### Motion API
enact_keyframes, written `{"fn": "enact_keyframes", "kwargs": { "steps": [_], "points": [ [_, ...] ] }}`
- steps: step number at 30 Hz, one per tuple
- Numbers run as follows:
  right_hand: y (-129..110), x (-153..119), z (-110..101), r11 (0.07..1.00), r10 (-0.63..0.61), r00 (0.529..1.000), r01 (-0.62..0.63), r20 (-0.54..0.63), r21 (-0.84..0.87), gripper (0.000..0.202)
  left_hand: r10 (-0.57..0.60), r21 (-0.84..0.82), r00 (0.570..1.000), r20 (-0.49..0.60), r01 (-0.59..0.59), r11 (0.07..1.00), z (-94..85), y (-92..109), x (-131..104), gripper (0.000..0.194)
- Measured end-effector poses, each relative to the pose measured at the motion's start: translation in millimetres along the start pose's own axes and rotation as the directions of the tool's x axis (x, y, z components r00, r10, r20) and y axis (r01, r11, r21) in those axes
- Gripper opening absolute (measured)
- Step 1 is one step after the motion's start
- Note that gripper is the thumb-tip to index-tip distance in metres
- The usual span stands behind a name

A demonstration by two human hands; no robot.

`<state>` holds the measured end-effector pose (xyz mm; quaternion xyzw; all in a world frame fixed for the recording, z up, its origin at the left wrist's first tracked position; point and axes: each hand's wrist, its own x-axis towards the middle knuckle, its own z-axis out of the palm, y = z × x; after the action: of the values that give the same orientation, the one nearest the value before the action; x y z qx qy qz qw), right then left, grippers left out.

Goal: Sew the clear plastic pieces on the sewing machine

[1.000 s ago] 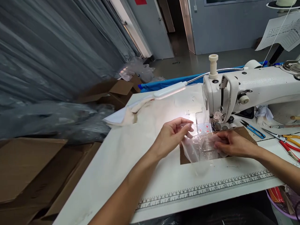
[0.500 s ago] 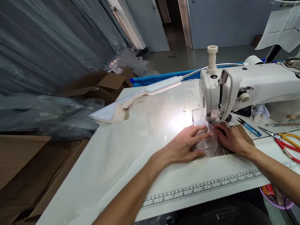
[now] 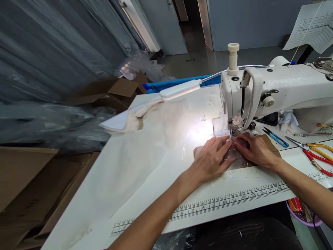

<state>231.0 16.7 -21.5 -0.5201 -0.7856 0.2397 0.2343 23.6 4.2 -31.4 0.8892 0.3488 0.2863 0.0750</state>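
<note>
A white sewing machine [image 3: 283, 83] stands at the right, its needle area lit by a lamp [image 3: 180, 89]. Sheer, see-through fabric [image 3: 236, 160] lies in front of the presser foot, over a brown patch on the table. My left hand [image 3: 214, 158] rests on this fabric just left of the foot, fingers spread. Close to the foot's right front, my right hand [image 3: 253, 150] has its fingers bent together at the fabric; what they pinch is too small to make out.
Blue snips [image 3: 276, 137], pliers with red handles [image 3: 316, 162] and yellow-handled scissors [image 3: 321, 150] lie right of my right hand. A printed ruler [image 3: 234, 203] runs along the front edge. Cardboard boxes [image 3: 26, 180] stand left of the table.
My left hand has turned and shifted slightly right, closer to my right hand. Sheer fabric now shows on the left of my left hand too. The view has shifted slightly.
</note>
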Motion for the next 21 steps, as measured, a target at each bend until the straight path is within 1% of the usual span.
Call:
{"fn": "enact_keyframes", "kwargs": {
  "steps": [1, 3, 5, 6, 7, 8, 11, 12, 13, 14, 15, 17, 19, 20, 21],
  "points": [
    [0, -1, -1, 1.000, 0.009, 1.000, -0.009, 0.010, 0.009, 0.020, 0.027, 0.036, 0.999, 0.048, -0.028, 0.999, 2.5, -3, -1, 0.043],
    [-1, -3, -4, 0.999, 0.027, 0.999, -0.028, 0.026, 0.018, 0.019, 0.067, 0.055, 0.990, 0.122, -0.075, 0.996, 3.5, -12, -2, 0.047],
    [-3, -6, -6, 1.000, 0.020, 0.999, -0.020, 0.031, 0.009, 0.015, 0.092, 0.045, 0.983, 0.160, -0.100, 0.994, 1.2, -21, -2, 0.047],
    [-3, -7, -6, 1.000, 0.007, 1.000, -0.007, 0.027, -0.003, 0.013, 0.102, 0.043, 0.982, 0.156, -0.110, 0.993, -0.2, -24, -2, 0.047],
    [-4, -8, -5, 1.000, -0.010, 1.000, 0.011, 0.020, -0.017, 0.012, 0.111, 0.045, 0.985, 0.133, -0.118, 0.992, -1.4, -25, -1, 0.046],
    [-5, -9, -4, 0.999, -0.031, 0.999, 0.031, 0.009, -0.029, 0.013, 0.114, 0.056, 0.990, 0.089, -0.119, 0.991, -2.2, -24, 0, 0.044],
    [-6, -13, 3, 0.991, -0.108, 0.994, 0.107, -0.007, -0.078, 0.018, 0.081, 0.121, 0.991, -0.109, -0.067, 0.990, -1.4, -12, 4, 0.032],
    [-7, -14, 5, 0.986, -0.132, 0.991, 0.132, 0.004, -0.106, 0.020, 0.072, 0.139, 0.986, -0.147, -0.052, 0.989, -0.2, -7, 5, 0.029],
    [-8, -15, 6, 0.979, -0.154, 0.988, 0.156, 0.024, -0.135, 0.022, 0.074, 0.149, 0.985, -0.158, -0.051, 0.988, 1.2, -2, 5, 0.026],
    [-8, -15, 5, 0.972, -0.172, 0.984, 0.178, 0.049, -0.154, 0.023, 0.083, 0.145, 0.987, -0.139, -0.063, 0.988, 2.5, 2, 6, 0.025],
    [-9, -15, 4, 0.969, -0.185, 0.980, 0.195, 0.076, -0.151, 0.024, 0.092, 0.127, 0.991, -0.098, -0.080, 0.989, 3.4, 4, 6, 0.024],
    [-9, -12, -4, 0.980, -0.181, 0.976, 0.190, 0.125, -0.059, 0.024, 0.105, 0.077, 0.994, -0.005, -0.105, 0.992, 3.8, 3, 6, 0.023],
    [-9, -8, -15, 0.991, -0.125, 0.977, 0.115, 0.173, 0.066, 0.028, 0.131, 0.037, 0.990, 0.054, -0.133, 0.990, 2.3, -4, 5, 0.020],
    [-9, -5, -21, 0.995, -0.082, 0.978, 0.067, 0.194, 0.078, 0.029, 0.155, 0.031, 0.986, 0.062, -0.157, 0.987, 1.4, -8, 4, 0.018],
    [-8, -2, -26, 0.998, -0.050, 0.976, 0.040, 0.211, 0.051, 0.029, 0.186, 0.037, 0.981, 0.056, -0.188, 0.982, 0.8, -11, 4, 0.017]
  ]
}}
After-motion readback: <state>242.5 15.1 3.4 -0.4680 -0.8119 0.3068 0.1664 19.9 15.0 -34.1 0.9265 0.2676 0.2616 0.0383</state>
